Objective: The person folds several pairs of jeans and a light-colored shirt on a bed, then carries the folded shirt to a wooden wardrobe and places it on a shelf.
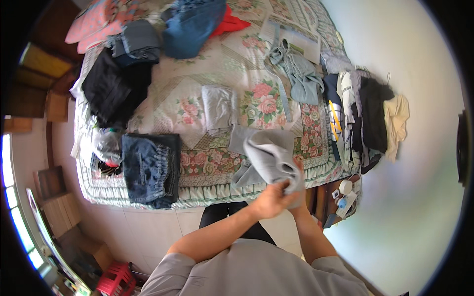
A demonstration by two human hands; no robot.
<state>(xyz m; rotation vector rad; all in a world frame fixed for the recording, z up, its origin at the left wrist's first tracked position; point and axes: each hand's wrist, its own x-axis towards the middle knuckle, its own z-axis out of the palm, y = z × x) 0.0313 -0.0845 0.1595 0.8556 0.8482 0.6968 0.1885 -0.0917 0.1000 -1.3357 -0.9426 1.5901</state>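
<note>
A grey garment (270,148) hangs from both my hands above the front edge of the bed, its lower parts spread on the bedspread. My left hand (270,201) grips its bunched near end, thumb on top. Mostly hidden behind the cloth, my right hand (298,168) holds the same end from the right side. Just beyond the garment lies a folded light-grey piece of clothing (220,109). Folded dark-blue jeans (150,166) rest at the bed's front edge, to the left.
Black clothing (116,87), folded dark jeans (137,40) and blue jeans (194,27) lie on the floral bedspread (229,63). A grey-green garment (298,74) lies at right, beside stacked clothes (374,111) along the wall. A wooden nightstand (318,198) stands right of my legs.
</note>
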